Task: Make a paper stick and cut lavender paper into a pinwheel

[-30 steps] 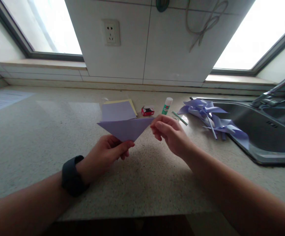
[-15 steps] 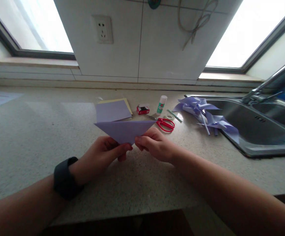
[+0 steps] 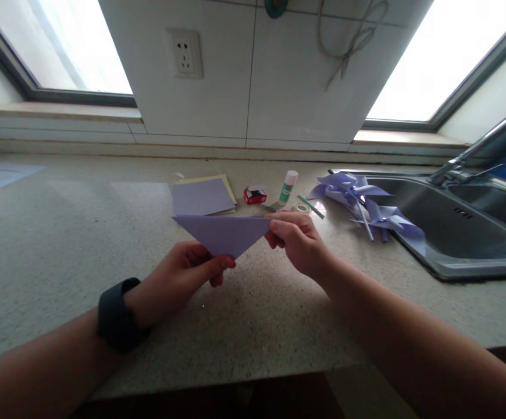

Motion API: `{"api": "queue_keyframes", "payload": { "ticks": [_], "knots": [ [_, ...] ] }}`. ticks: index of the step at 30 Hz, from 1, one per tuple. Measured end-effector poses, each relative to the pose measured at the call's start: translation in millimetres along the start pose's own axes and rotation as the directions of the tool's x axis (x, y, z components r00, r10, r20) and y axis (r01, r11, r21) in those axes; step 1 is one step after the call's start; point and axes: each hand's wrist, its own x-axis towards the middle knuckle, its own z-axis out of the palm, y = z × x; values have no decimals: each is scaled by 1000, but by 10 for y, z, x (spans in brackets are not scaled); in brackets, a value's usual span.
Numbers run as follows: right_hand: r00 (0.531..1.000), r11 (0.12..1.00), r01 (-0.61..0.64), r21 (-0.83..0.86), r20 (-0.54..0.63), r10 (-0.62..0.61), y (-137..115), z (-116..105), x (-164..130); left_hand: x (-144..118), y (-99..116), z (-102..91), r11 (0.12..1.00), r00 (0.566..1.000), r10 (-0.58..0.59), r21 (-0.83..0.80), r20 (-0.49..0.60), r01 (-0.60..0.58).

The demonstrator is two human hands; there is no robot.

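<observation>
Bright daylight comes in through two windows, one on each side of the wall socket (image 3: pixel 184 55). Both windows are washed out to plain white. The wall around the socket looks grey and dimmer. The countertop (image 3: pixel 61 233) below the socket shines a little. Straight lines bend near the picture's edges. The arms at the bottom look dark and soft.

The paper (image 3: pixel 224 231) I hold is a pale purple sheet folded into a triangle. It sits just above the middle of the frame, raised clear of the tabletop. Its long folded edge runs level along the top and its point hangs down. The fingers of my left hand (image 3: pixel 183 278) pinch that lower point, and the fingers of my right hand (image 3: pixel 299 241) pinch its right corner.
</observation>
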Motion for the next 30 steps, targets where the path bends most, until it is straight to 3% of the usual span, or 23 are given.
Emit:
{"api": "queue_keyframes", "payload": {
  "ticks": [8,12,14,19,23,26,30],
  "knots": [
    [992,998,49,-26,-117,-51,47,-43,22,20,17,21,1000,1000,-4,-10,1,4],
    [951,994,105,11,-294,-97,122,-192,81,27,-22,43,997,996,-53,49,-68,56],
    [950,994,101,31,-301,-87,138,-247,93,20,-50,63,992,991,-56,109,-123,70],
    [990,990,133,-36,-45,-135,107,-232,59,-19,-74,96,950,985,113,306,-134,-67],
    [980,959,180,-217,125,-155,78,-227,43,-40,-66,89,866,966,247,465,-79,-184],
    [955,898,287,-334,170,-242,60,-251,60,-42,-78,89,888,969,222,432,-107,-156],
    [939,875,340,-345,178,-295,56,-250,71,-10,-110,83,966,975,76,256,-208,-21]
  ]
}}
